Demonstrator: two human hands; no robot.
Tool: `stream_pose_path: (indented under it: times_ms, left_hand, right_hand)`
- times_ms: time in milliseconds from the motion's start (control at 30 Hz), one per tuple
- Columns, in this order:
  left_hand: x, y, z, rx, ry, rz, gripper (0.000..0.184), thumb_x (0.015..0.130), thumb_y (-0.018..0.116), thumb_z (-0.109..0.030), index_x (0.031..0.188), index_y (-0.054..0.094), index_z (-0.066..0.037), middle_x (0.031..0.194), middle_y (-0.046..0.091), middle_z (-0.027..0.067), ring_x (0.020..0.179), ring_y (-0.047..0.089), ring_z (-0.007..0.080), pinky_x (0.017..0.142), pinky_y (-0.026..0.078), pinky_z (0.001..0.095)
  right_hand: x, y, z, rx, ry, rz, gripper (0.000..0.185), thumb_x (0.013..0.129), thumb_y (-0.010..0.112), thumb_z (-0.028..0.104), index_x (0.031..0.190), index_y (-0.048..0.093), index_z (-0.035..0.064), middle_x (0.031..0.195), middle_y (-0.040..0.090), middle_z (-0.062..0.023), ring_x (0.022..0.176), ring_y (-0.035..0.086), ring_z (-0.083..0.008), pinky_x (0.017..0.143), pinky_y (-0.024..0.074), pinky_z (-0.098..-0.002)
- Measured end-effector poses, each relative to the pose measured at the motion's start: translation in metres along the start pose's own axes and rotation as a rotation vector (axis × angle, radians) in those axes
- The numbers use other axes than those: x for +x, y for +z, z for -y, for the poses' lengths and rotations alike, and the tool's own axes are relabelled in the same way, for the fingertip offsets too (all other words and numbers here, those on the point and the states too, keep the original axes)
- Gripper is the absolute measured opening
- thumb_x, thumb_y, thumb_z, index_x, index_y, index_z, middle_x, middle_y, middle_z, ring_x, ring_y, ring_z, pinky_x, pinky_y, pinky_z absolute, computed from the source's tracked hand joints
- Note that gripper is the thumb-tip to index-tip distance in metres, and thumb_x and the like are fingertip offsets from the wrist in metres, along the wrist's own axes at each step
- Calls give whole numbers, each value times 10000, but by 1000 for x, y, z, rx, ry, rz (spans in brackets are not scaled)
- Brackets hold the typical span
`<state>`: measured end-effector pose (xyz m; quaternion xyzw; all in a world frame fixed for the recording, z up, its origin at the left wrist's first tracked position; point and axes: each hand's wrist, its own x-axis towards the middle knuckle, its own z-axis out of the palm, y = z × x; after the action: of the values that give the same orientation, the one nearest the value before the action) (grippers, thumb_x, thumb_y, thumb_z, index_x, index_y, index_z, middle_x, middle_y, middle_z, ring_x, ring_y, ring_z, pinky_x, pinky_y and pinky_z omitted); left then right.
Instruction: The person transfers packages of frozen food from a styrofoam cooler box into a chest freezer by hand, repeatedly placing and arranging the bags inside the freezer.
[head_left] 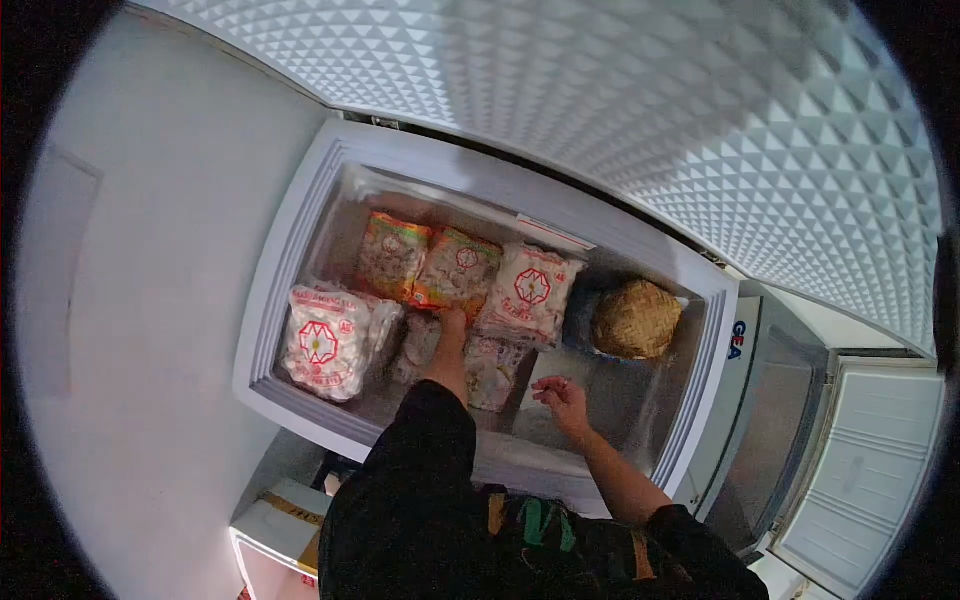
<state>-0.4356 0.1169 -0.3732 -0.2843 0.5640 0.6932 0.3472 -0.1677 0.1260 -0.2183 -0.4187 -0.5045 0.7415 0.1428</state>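
Observation:
My left hand [453, 322] reaches down into a chest freezer, at the lower edge of an orange-trimmed plastic food pack [462, 265]. Its fingers are mostly hidden, so their grip does not show. Over the freezer's right half hovers my right hand [564, 402], fingers loosely bent and apart, nothing in them. A second orange-trimmed pack [393, 255] lies left of the first one. To its right is a clear pack with a red emblem [530, 292]. Below the left hand's level, a lower pack [497, 372] lies partly covered.
White packs with a red emblem [325, 343] stack at the freezer's left end. A woven bamboo basket [637, 320] sits at its right end. The freezer rim [262, 330] surrounds everything; its dimpled lid [600, 90] stands raised. Another freezer [765, 430] stands to the right, a white box [280, 530] lower left.

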Motion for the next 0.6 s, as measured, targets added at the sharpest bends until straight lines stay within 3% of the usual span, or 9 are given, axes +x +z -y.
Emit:
stream_pose_path:
  times_ms: [100,200,267,367,500,600]
  left_hand:
    - [7,5,7,86,68,-76,321,816,469,-171,1103,417,-38,1019,488,118,855,515,234,684,440,368]
    - [3,7,11,235,133,-135,302,816,467,-194,1072,438,-35,974,504,116,829,522,228,677,440,361]
    - [3,2,9,431,169,-86,294,817,466,-210,1050,452,-33,944,515,115,811,527,225,672,441,356]
    - [1,-16,-8,917,263,92,287,817,464,-233,1019,473,-30,899,531,113,786,534,219,664,441,349]
    - [-20,-37,-40,1619,559,472,289,818,462,-264,976,501,-25,839,552,111,751,543,212,654,442,340]
    - [-54,-52,-45,1444,542,660,285,815,462,-278,921,537,-23,815,567,123,752,552,209,666,442,322]
  right_hand:
    - [-6,0,15,-26,-72,33,154,793,421,12,910,519,-5,893,579,-81,771,573,-146,671,453,-279]
    - [-16,-9,17,-166,-13,55,122,810,401,-9,888,489,-38,901,541,-137,844,547,-208,733,465,-348]
    - [-19,-6,3,-25,-89,8,170,789,401,-18,918,512,-7,892,574,-89,765,570,-151,688,459,-271]
    - [-30,-3,0,28,-38,-36,187,782,394,-39,930,504,-7,878,571,-88,756,565,-152,674,458,-264]
    - [-23,-9,17,-100,-43,45,190,781,395,-43,932,503,-5,859,568,-79,737,562,-147,665,455,-261]
    - [-23,-20,12,-98,92,69,173,784,413,-20,932,502,-4,846,564,-71,721,557,-143,635,457,-264]
